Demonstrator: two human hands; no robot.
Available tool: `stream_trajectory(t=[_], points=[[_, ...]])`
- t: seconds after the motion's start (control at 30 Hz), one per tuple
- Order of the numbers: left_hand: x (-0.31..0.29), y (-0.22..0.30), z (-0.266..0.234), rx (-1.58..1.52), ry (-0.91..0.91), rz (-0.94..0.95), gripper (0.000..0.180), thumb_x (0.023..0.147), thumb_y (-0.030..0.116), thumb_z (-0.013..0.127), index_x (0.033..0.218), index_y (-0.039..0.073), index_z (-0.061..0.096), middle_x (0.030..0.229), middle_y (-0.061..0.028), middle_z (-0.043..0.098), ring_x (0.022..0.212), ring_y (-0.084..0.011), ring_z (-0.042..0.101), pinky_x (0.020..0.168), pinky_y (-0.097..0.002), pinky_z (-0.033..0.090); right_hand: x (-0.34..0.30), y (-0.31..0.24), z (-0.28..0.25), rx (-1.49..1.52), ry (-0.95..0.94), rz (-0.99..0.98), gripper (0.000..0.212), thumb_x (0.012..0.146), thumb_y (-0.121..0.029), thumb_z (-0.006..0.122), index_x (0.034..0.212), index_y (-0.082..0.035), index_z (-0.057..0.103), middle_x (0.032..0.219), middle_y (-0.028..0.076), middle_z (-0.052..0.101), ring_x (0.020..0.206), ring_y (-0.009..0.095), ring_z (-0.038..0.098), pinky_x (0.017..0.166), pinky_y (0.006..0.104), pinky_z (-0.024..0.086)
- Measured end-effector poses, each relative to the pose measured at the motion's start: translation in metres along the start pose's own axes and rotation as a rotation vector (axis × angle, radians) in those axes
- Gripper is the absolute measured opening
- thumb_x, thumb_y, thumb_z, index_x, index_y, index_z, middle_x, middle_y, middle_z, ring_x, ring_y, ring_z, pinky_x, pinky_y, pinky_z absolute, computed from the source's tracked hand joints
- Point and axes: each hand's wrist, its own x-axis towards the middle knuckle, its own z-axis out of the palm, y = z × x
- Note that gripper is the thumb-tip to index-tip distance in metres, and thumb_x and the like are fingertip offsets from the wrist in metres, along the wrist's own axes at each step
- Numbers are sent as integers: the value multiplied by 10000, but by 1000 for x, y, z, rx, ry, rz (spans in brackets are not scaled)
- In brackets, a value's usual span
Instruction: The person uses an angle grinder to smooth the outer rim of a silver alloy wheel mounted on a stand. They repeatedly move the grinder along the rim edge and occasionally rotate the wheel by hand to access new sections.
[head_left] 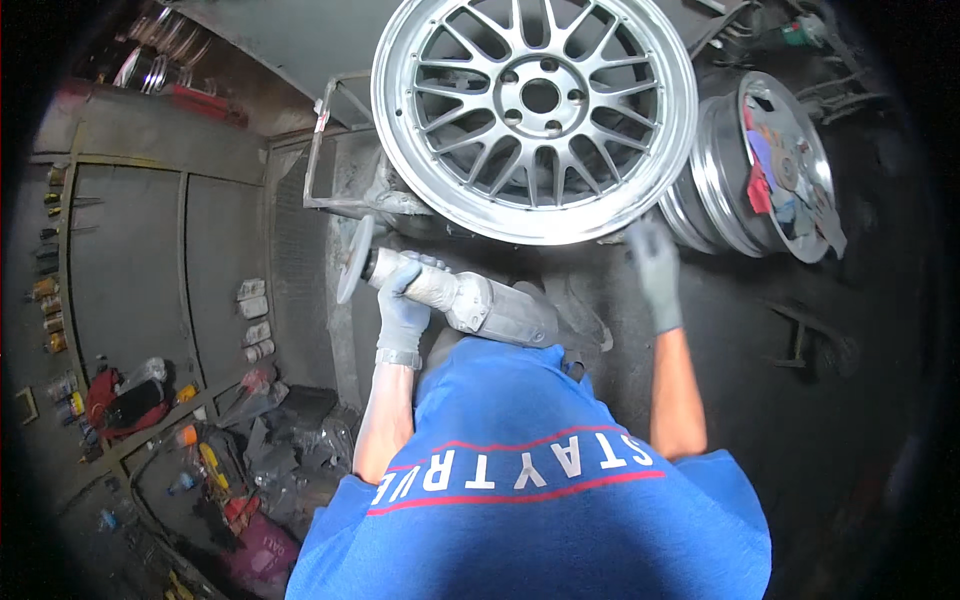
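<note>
My gloved left hand [405, 305] is wrapped around the taped neck of an angle polisher [508, 315], which lies across the front of my body. At the tool's left end a pale round disc [352, 262] stands on edge, apart from the wheel. Above it a silver multi-spoke alloy wheel [545, 128] faces me, its polished lip at the bottom nearest my hands. My gloved right hand [654, 268] hangs just below the wheel's lower right edge. Its fingers are smeared by motion, and whether they touch the lip cannot be told.
More wheel rims [725, 180] lie stacked on the right, with rags and worn discs [785, 185] on top. A metal frame [318, 170] juts out left of the wheel. Bags, bottles and plastic sheets [290, 450] clutter the lower left. Cans [252, 300] line the left wall.
</note>
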Motion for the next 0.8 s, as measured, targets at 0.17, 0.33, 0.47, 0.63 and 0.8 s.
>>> stream_trajectory(t=[0.17,0.33,0.47,0.63,0.8], points=[[-24,-11,11,17,170,125,277,883,174,775,1119,74,669,1053,-141,709,1039,-335,694,1077,-561,554,173,-65,-53,-147,488,-504,324,1028,-338,799,1085,-33,709,937,82,721,862,210,674,835,369,542],[-43,-34,31,18,311,206,261,880,194,780,1096,84,685,1037,-138,711,1049,-347,684,1100,-580,533,268,-92,-61,-305,386,-432,616,918,-551,850,1200,-25,699,1093,231,762,1021,390,743,902,471,568],[-52,-45,27,53,369,264,276,903,270,749,1106,89,700,1079,-147,730,1103,-369,693,1120,-628,519,272,-96,-50,-252,268,-331,559,962,-549,794,1194,-51,696,1077,269,784,1042,491,753,888,531,574],[-56,-45,30,93,351,261,279,930,282,729,1124,84,698,1100,-155,728,1123,-369,693,1135,-624,512,262,-86,-43,-180,301,-322,456,989,-490,787,1144,-68,712,985,246,788,965,480,765,830,521,586],[-50,-43,31,122,310,245,304,934,279,728,1149,71,674,1136,-173,716,1138,-374,689,1136,-618,514,210,-44,-19,-137,474,-317,428,1029,-404,777,1075,15,704,983,245,755,929,407,747,851,484,553]])
